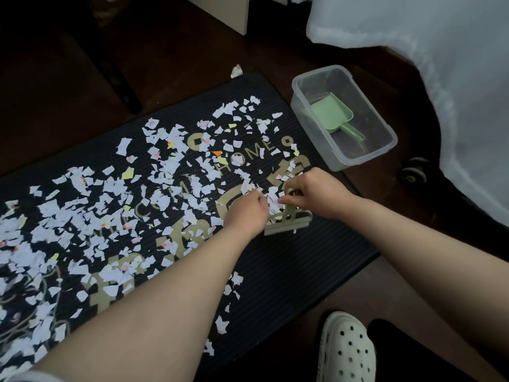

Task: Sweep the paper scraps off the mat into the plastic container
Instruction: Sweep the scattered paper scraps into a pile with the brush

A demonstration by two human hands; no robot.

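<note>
A dark ribbed mat with gold lettering lies on the floor, covered in several white and coloured paper scraps. A clear plastic container stands just past the mat's right end, with a green scoop inside. A small grey-green brush rests on the mat near that end. My right hand curls around the brush's handle. My left hand pinches a small heap of scraps beside the brush, its fingertips almost touching my right hand.
White fabric hangs at the upper right above a caster wheel. A dark furniture leg stands beyond the mat at the left. My white perforated shoe is on the wooden floor by the mat's near edge.
</note>
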